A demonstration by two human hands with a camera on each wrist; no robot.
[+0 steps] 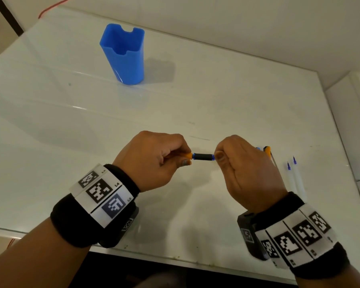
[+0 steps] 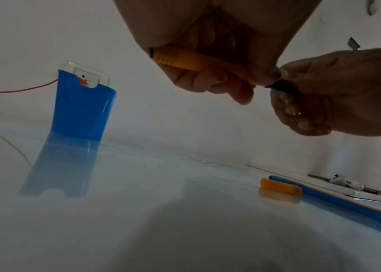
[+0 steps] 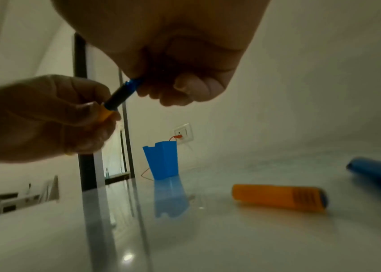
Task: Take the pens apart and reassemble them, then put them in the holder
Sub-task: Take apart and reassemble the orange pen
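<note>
Hands, two, raised together above the near middle of a white glossy table (image 1: 216, 96), backs upward, knuckles facing each other, each wrist in a black band with white coded tags.

Left hand (image 1: 152, 161): fingers curled into the palm around the orange part of a pen (image 1: 202, 157); thumb tip pressed beside the orange collar. From the left wrist view, the ribbed orange barrel (image 2: 177, 58) runs slantwise through the fist, its end showing at the little-finger side.

Right hand (image 1: 247, 173): fingers folded, thumb and forefinger pinching the blue end of the same pen; the rest of what it holds is hidden in the fist. From the right wrist view, the blue tip (image 3: 134, 83) enters the fingers.

Pen: held level in the air between the two hands, clear of the table; visible span is an orange collar, a black grip section and blue rings at both ends of that section.

Holder (image 1: 124, 57): blue, upright, notched rim, open mouth, at the far left of the table, well apart from the hands.

Loose parts, on the table to the right of the right hand: an orange cap (image 3: 277, 197) lying on its side; a blue barrel (image 2: 338, 200) beside it; two white refills (image 1: 295, 179) with blue tips, side by side, parallel.

Background: wall socket (image 3: 183, 135) with a red cable (image 2: 17, 90).
</note>
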